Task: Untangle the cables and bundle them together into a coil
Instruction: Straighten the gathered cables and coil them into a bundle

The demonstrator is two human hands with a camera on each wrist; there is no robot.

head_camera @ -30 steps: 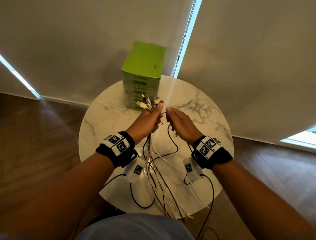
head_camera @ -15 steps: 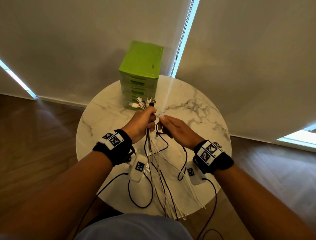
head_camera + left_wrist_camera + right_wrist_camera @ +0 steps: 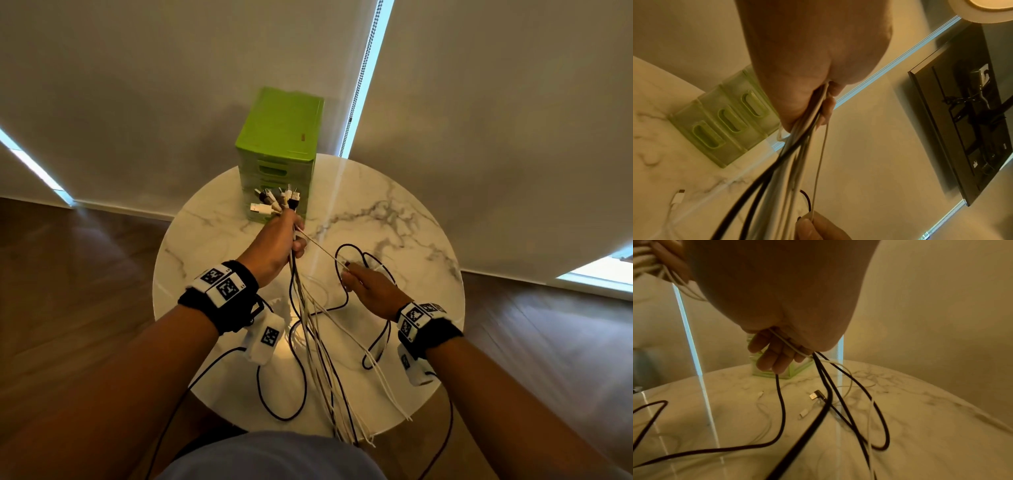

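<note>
1. My left hand is clenched round the bundle of cables just below their plugs, above the far middle of the marble table. The strands trail over the near edge toward my lap.
2. My right hand, over the table's right half, pinches one white cable drawn taut from my left fist, with a black cable looped through the fingers.
3. Risk, as I judge it: pulling the white strand harder could cinch the black loop into a knot, or drag plugs out of my fist.
4. Count: two hands; about six plugs fanned above my fist, too crowded for certainty; one green drawer unit at the far edge. The strands overlap too much to count.
</note>
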